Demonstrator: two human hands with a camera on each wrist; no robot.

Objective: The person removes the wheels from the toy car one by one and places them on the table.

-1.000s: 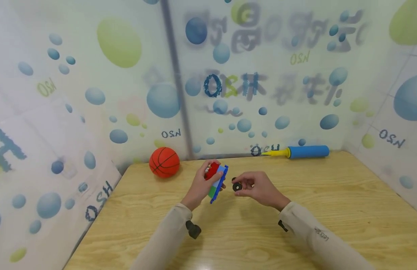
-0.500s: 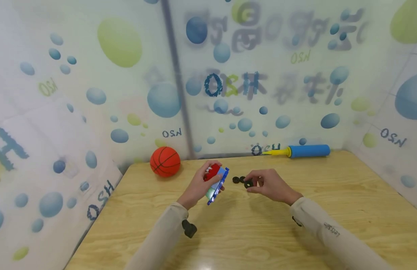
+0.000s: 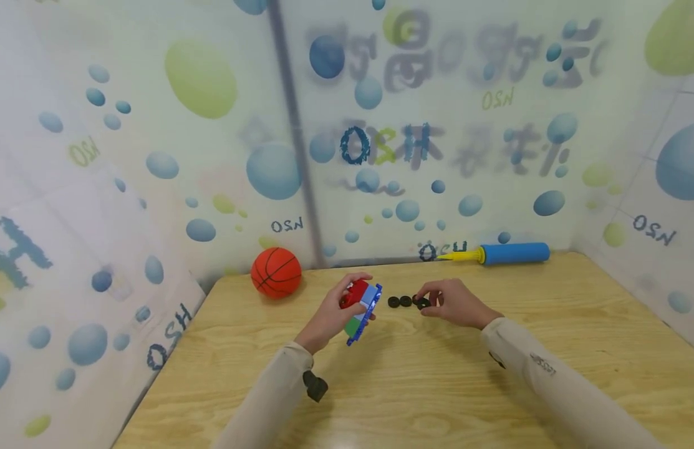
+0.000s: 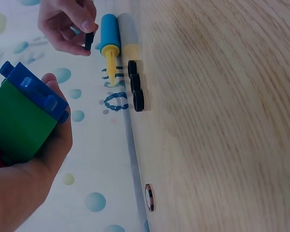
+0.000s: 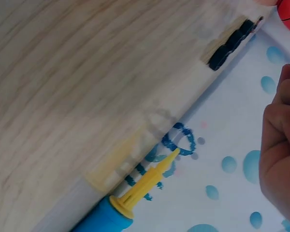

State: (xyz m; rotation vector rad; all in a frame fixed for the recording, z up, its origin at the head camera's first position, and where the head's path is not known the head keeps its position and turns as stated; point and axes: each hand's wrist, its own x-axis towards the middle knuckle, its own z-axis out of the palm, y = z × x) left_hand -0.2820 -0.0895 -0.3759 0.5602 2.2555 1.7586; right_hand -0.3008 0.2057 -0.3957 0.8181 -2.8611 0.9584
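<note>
Head view: near the tabletop's middle, the left hand (image 3: 330,315) has its grip curled round a block car (image 3: 360,307) of red, green and blue bricks, lifted off the wood. The right hand (image 3: 456,304) pinches one black wheel (image 3: 423,303); more wheels (image 3: 400,301) lie between. No wheel looks fitted yet, I judge. At the far edge lie a ball (image 3: 275,272) and pump (image 3: 501,253). The left wrist view alone shows three wheels (image 4: 134,85) lying in a row.

On my feed the light wood-grain tabletop (image 3: 492,399) carries an orange mini basketball (image 3: 276,272) at its far left corner, a blue hand pump with yellow nozzle (image 3: 501,254) along the far edge, and black wheels (image 3: 400,302) side by side mid-table.
</note>
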